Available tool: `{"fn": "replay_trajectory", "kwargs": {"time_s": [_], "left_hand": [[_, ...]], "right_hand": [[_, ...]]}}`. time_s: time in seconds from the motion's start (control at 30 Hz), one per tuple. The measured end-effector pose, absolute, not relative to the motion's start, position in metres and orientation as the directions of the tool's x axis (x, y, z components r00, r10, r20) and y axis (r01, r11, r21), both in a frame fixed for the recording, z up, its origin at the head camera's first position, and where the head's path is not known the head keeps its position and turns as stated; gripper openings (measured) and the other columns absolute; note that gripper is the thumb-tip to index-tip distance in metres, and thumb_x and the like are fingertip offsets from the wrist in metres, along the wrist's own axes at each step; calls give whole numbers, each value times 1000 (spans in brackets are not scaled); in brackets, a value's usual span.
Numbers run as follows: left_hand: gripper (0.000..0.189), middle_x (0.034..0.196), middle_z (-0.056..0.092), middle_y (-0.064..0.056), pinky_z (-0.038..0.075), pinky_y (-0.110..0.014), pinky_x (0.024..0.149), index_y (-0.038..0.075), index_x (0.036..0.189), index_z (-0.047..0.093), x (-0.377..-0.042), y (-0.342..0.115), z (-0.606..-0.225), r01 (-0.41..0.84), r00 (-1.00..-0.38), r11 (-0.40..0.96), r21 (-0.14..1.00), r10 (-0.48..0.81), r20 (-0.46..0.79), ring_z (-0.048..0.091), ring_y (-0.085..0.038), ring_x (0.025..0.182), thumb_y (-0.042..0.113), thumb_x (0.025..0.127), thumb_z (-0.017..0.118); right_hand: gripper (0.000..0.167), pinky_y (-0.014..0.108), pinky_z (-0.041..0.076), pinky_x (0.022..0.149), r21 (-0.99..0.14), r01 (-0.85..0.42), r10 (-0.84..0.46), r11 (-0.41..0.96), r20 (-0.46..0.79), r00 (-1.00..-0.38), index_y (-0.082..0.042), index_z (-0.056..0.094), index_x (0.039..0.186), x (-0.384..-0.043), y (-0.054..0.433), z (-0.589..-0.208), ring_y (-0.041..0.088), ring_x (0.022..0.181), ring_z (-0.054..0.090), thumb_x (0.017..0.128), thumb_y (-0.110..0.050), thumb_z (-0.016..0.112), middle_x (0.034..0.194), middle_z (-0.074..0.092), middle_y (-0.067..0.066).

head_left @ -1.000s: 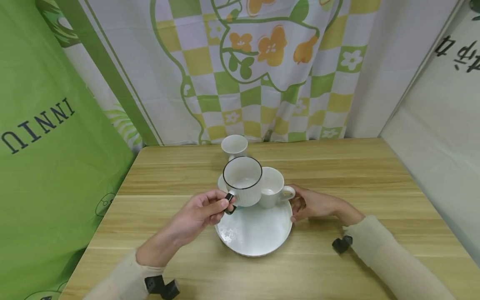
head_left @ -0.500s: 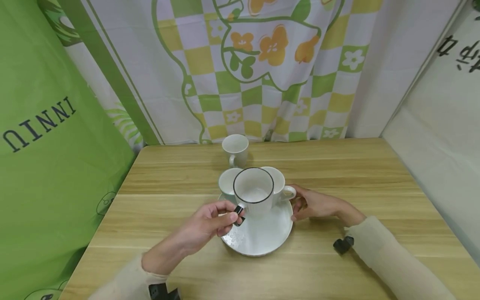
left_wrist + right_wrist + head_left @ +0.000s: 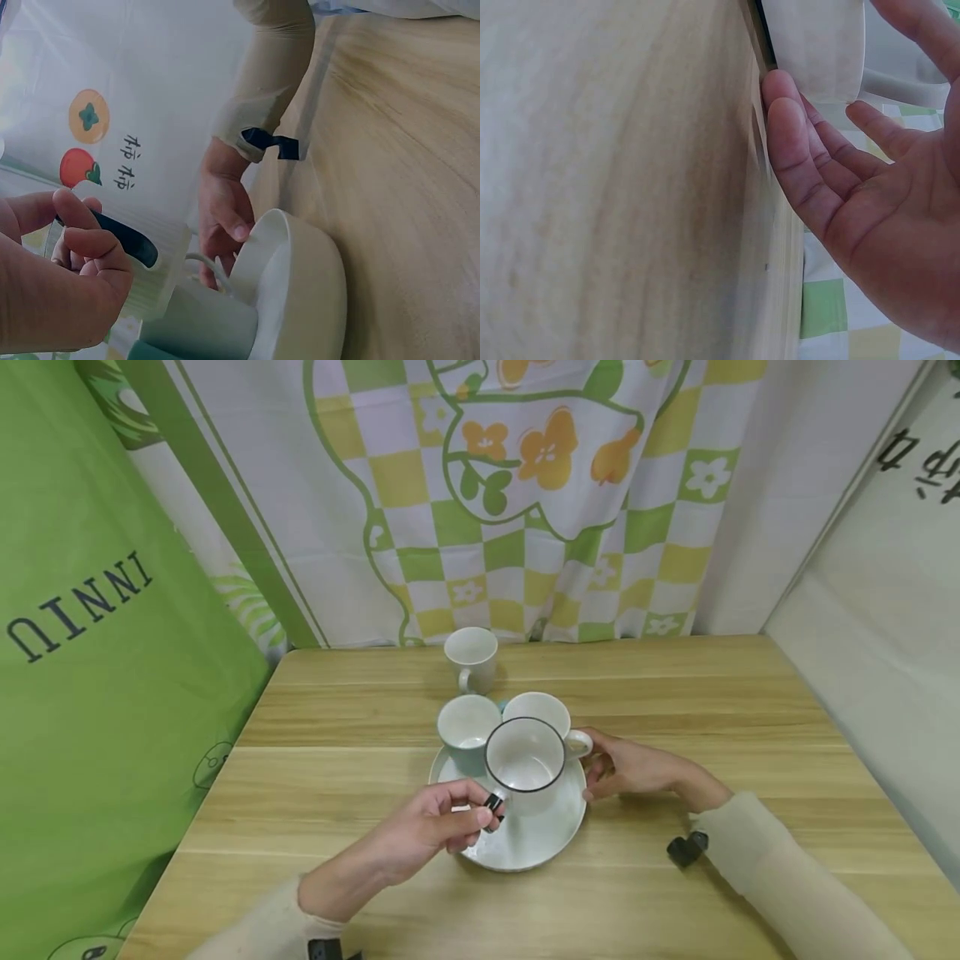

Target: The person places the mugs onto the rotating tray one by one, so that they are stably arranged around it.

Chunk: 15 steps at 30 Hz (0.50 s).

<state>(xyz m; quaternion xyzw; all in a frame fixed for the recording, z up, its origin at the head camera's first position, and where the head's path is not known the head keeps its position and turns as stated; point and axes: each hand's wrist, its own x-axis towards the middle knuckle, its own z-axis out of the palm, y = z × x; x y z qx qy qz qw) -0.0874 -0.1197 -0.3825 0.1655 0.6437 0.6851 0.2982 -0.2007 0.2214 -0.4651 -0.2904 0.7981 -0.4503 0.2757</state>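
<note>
My left hand [image 3: 442, 817] pinches the black handle [image 3: 127, 236] of a ribbed white mug with a dark rim [image 3: 525, 760]. This mug hangs upright over the white high-walled round plate [image 3: 536, 846], in front of two cups. One is a mint-green cup [image 3: 467, 727] at the plate's back left; the other, a white cup [image 3: 537, 703], is partly hidden behind the mug. My right hand [image 3: 626, 764] grips the plate's right side, thumb at the rim, fingertips [image 3: 786, 120] at the bottom edge of its wall [image 3: 814, 52].
A white cup [image 3: 474, 664] stands behind the plate, handle toward me. All rests on a wooden table [image 3: 675, 685], with a patterned curtain [image 3: 525, 552] along its back edge, a green cloth [image 3: 97, 718] at left and a white one [image 3: 877, 610] at right.
My left hand has carried the ribbed mug right and toward me over the plate, uncovering the mint-green cup and the cup at the back. The right hand stays at the plate's edge.
</note>
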Motion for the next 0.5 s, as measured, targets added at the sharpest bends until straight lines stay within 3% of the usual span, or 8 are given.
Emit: {"fn": "replay_trajectory", "kwargs": {"time_s": [0.1, 0.33, 0.5], "left_hand": [[23, 93, 66, 10, 34, -16, 59, -5, 108, 59, -87, -118, -386, -200, -763, 5, 980, 627, -159, 50, -3, 69, 14, 97, 62], [13, 91, 67, 12, 33, -17, 60, 7, 106, 62, -83, -114, -396, -239, -736, -6, 971, 653, -178, 50, -2, 67, 16, 97, 64], [30, 91, 67, 11, 34, -17, 60, -11, 109, 56, -81, -111, -402, -245, -726, 5, 969, 662, -187, 50, -2, 68, 16, 97, 63]], "right_hand": [[83, 27, 55, 74, -882, -212, -712, 420, -175, -680, -9, 30, 149, -201, 222, -465, 30, 97, 64, 84, -18, 81, 126, 56, 23], [83, 28, 56, 75, -883, -223, -717, 412, -164, -678, -9, 31, 149, -202, 221, -467, 29, 96, 64, 83, -17, 81, 126, 56, 24], [81, 28, 56, 75, -887, -225, -723, 403, -158, -672, -8, 32, 148, -202, 221, -467, 30, 96, 65, 83, -17, 81, 125, 57, 23]]}}
